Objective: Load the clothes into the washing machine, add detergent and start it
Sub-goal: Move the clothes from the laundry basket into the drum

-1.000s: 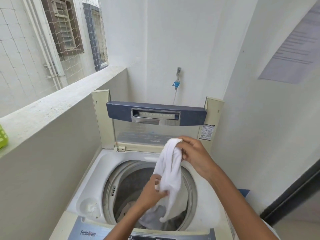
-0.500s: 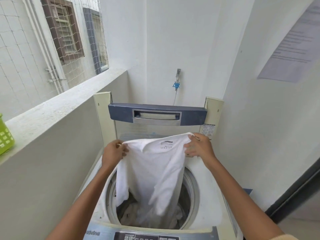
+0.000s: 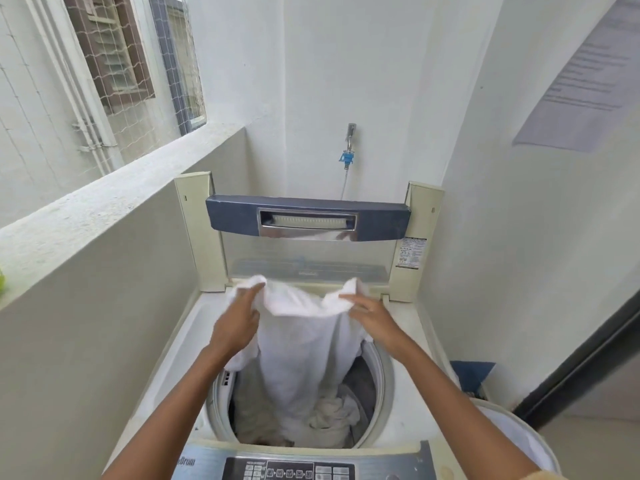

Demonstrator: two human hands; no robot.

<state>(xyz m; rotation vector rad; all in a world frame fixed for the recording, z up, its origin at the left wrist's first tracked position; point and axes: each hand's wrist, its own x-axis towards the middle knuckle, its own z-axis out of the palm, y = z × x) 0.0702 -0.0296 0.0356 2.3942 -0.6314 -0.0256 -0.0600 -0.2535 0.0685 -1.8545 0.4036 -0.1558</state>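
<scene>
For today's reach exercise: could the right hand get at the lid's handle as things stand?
Probably yes. The handle faces the right hand on the raised lid, with open air between, though that hand is busy with the shirt.

One washing machine [image 3: 188, 341], one left hand [image 3: 239, 323], one right hand [image 3: 375, 322] and one white garment [image 3: 301, 344] are counted.
One raised lid [image 3: 239, 216] and one tap [image 3: 348, 157] are seen at 12 o'clock, one paper notice [image 3: 581, 81] at 2 o'clock, one white basket [image 3: 519, 441] at 4 o'clock and one control panel [image 3: 298, 471] at 6 o'clock; the heaped clothes [image 3: 332, 415] cannot be counted apart.
</scene>
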